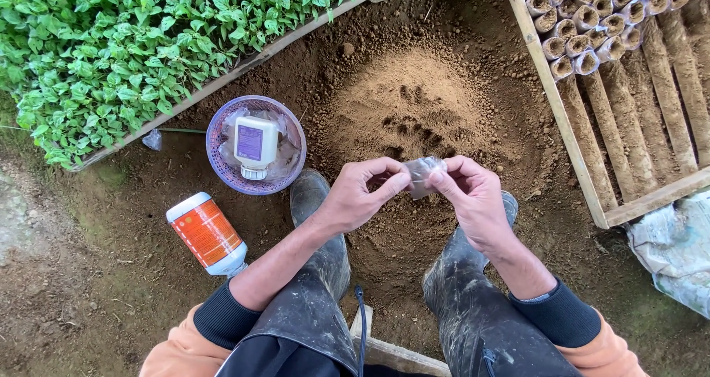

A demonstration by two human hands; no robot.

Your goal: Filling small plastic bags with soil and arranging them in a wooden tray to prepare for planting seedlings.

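A small clear plastic bag (pixel 421 174) is pinched between both my hands in front of me. My left hand (pixel 361 196) grips its left edge with thumb and fingers. My right hand (pixel 472 196) grips its right edge. Just beyond the bag lies a mound of loose brown soil (pixel 414 107) with finger marks in it. My knees in dark muddy trousers and rubber boots (pixel 314 199) frame the hands from below.
A purple basket (pixel 222 151) holding a white bottle (pixel 254 146) sits left of the mound. An orange-labelled bottle (pixel 208 233) lies on the ground nearby. Green seedlings (pixel 126 44) fill a bed at upper left. A wooden frame (pixel 566 126) with soil-filled bags (pixel 592 22) stands right.
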